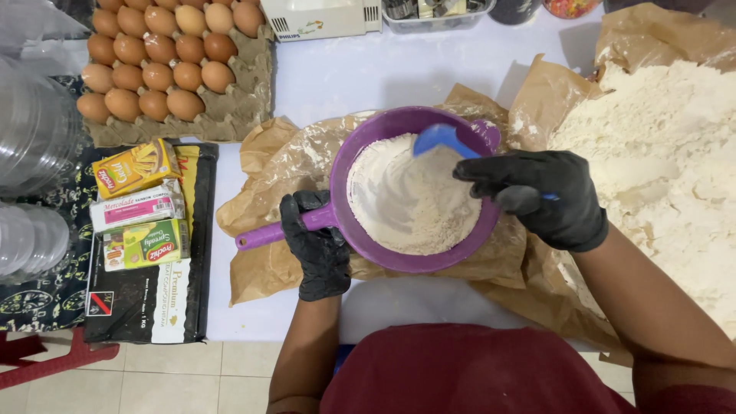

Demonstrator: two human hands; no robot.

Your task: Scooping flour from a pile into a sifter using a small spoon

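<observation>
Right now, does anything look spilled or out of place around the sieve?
Nothing is damaged. A large heap of flour lies loose on open brown paper to the right, not in a container. The purple sieve sits level, held by both gloved hands.

Single view only: head-worn cam, looking almost straight down over the person's chest onto the white table (pixel 368 73). Close range, both forearms come in from the bottom edge, and the purple sieve (pixel 414 192) sits near frame centre. Top of frame is the far side of the table: the egg tray (pixel 245 107) is cut off at upper left, the flour heap (pixel 659 169) runs off the right edge. Tiled floor (pixel 176 376) shows bottom left. No second view, so no overlap to report.
</observation>
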